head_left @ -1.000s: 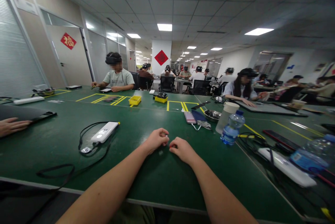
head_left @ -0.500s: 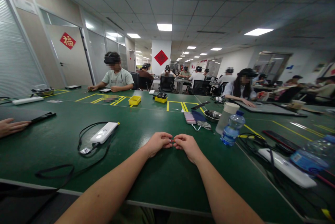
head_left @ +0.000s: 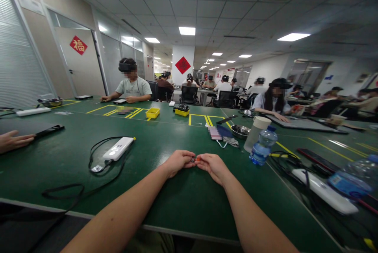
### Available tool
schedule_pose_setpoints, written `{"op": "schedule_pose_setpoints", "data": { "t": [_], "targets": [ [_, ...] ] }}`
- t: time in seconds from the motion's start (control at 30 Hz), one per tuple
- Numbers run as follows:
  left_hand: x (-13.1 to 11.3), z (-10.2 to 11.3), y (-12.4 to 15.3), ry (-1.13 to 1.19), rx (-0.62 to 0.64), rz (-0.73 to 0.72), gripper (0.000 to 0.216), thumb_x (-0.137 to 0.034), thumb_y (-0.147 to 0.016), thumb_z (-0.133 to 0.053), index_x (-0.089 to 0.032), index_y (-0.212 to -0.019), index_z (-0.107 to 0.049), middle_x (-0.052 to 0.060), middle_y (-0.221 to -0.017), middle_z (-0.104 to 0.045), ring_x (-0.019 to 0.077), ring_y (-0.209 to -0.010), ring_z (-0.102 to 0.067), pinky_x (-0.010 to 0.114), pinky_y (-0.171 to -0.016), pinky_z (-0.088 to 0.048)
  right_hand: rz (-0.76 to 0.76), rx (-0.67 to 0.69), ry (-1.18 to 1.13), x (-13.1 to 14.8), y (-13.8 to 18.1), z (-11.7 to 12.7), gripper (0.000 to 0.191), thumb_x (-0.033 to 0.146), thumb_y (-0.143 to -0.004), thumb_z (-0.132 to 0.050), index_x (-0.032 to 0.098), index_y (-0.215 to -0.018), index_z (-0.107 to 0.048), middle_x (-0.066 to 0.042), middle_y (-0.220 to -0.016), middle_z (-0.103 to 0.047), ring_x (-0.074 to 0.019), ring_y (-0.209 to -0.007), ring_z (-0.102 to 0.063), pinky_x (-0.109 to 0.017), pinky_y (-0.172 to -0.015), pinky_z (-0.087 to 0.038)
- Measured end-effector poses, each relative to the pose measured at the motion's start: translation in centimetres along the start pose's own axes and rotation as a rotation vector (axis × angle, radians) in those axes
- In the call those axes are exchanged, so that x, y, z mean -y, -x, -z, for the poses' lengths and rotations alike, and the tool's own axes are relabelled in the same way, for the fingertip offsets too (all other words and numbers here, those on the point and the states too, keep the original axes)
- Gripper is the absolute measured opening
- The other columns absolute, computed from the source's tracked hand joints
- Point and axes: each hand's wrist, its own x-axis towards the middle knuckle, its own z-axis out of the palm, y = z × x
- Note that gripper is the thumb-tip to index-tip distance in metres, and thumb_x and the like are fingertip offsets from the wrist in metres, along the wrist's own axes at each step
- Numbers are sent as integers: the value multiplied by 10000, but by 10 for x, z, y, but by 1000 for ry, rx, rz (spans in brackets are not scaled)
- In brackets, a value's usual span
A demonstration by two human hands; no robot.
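My left hand [head_left: 180,162] and my right hand [head_left: 212,166] meet fingertip to fingertip just above the green table [head_left: 189,205]. Pinched in my left fingers is a small shiny metallic piece [head_left: 193,159], too small to name. Between my right thumb and forefinger a small orange piece [head_left: 198,159] shows, its kind unclear. The two pieces are side by side and seem to touch. My fingers cover most of both.
Left of my arms lies a white power bank [head_left: 118,149] with a black cable. To the right stand a water bottle [head_left: 262,146] and a pale tumbler [head_left: 256,133], near a metal bowl [head_left: 240,131]. Another person's hand [head_left: 14,142] rests at the far left.
My right hand has turned slightly, and more of the orange piece shows at its fingertips. The left hand has barely moved. The view has shifted a little.
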Motion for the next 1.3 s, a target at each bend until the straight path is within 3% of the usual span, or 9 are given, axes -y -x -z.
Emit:
{"op": "schedule_pose_setpoints", "data": {
  "t": [0.33,0.83,1.17,1.3],
  "targets": [
    [2,1,-1,34,-3,-18,272,-52,-721,-606,-59,-991,-578,160,-938,-652,180,-839,-650,273,-842,-496,-7,3,8,-2,-2,2,119,152,-726,-606,79,-817,-630,-116,-746,-673,-142,-681,-654,-260,-679,-537],
    [5,-1,-2,-56,19,-67,253,-47,-712,-576,-84,-963,-592,111,-866,-664,142,-784,-646,253,-800,-493,-13,-7,38,-1,-1,0,127,118,-711,-586,77,-820,-635,-127,-757,-676,-154,-720,-660,-263,-708,-531],
    [13,6,-6,-409,-36,-208,317,-137,-664,-606,-112,-980,-589,17,-719,-620,89,-589,-562,193,-571,-442,23,-30,84,-5,-4,2,171,87,-611,-665,103,-775,-618,-87,-770,-670,-160,-732,-659,-268,-701,-538],
    [11,3,-3,-424,-43,-244,310,-119,-635,-618,-119,-944,-602,20,-740,-624,84,-598,-556,172,-557,-426,37,-2,100,-3,0,-1,179,113,-609,-689,112,-774,-618,-59,-733,-658,-149,-703,-654,-267,-693,-537]
  ]
}}
